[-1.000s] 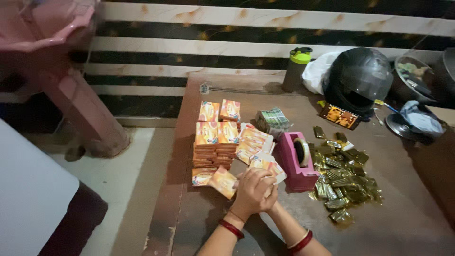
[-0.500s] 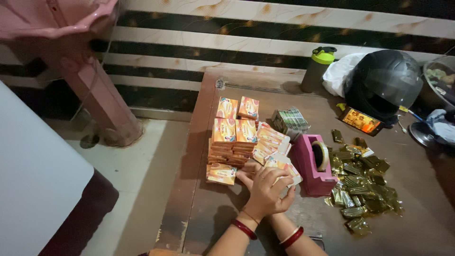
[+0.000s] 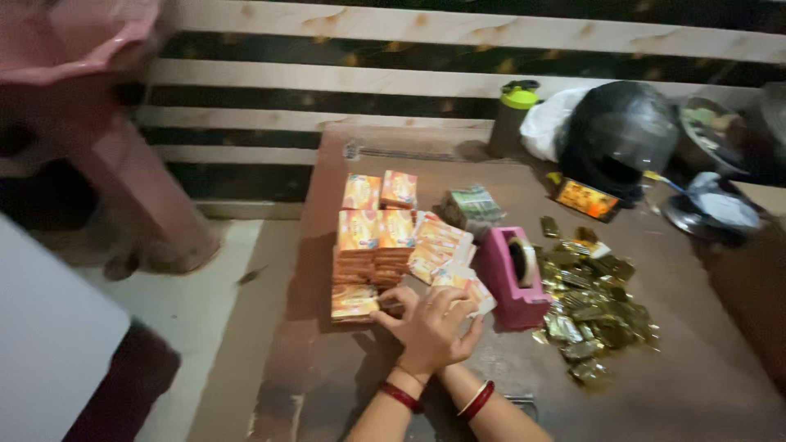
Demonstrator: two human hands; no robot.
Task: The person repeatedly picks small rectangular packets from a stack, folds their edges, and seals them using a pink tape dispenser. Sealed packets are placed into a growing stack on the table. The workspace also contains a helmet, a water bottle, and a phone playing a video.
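Dim light. Wall [image 3: 458,78] tiled in dark and cream horizontal bands. Brown tabletop [image 3: 696,385] against it. Pale floor [image 3: 196,311]; pink pedestal [image 3: 131,188] left.

Brown wooden table [image 3: 696,385] carries stacked orange boxes [image 3: 372,245], pink tape dispenser [image 3: 512,278], gold foil packets [image 3: 594,307], black helmet [image 3: 618,135], green-capped bottle [image 3: 512,119].

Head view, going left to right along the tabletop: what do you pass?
Stacks of orange boxes → the person's overlapped hands → pink tape dispenser → heap of gold foil packets → black helmet.
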